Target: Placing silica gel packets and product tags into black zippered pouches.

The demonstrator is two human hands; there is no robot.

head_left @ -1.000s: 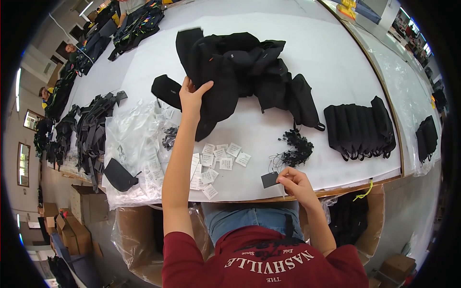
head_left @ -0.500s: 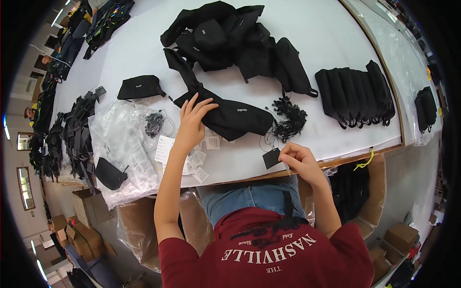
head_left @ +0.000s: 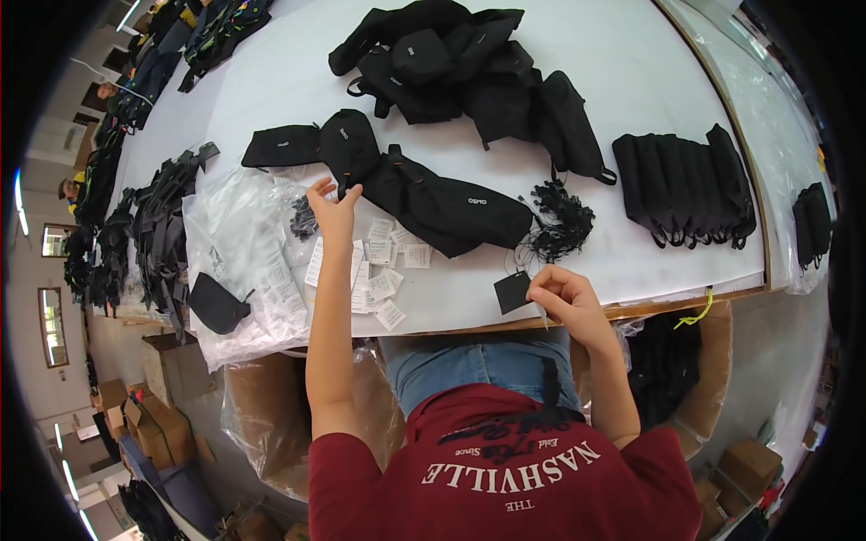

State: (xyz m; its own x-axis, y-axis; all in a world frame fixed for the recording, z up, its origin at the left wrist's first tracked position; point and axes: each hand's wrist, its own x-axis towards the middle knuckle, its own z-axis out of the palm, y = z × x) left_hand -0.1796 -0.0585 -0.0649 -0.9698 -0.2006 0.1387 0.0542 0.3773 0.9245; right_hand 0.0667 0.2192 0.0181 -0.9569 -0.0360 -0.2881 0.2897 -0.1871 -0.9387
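Note:
My left hand [head_left: 334,206] is at a small black pouch [head_left: 349,144], its thumb and fingers curled about the short loop on the pouch's lower end. Beside it lies a long black sling bag [head_left: 451,206], slanting down to the right. By the table edge, my right hand [head_left: 566,296] pinches a square black hang tag [head_left: 512,292] at its right side. A small pale tip pokes out below those fingers; what it is I cannot make out. Between the bag and the right hand sits a tangle of black tag strings [head_left: 561,221].
A heap of black bags [head_left: 442,68] lies at the far middle, a row of folded black bags [head_left: 686,187] at right. Printed white labels [head_left: 386,284], clear plastic bags [head_left: 239,261] and another black pouch [head_left: 216,303] are at left. Open cartons [head_left: 271,419] stand below the table edge.
My left hand has left the sling bag and moved left, to the small pouch now standing out beside it. My right hand keeps its pinch on the tag. The whole view has shifted slightly.

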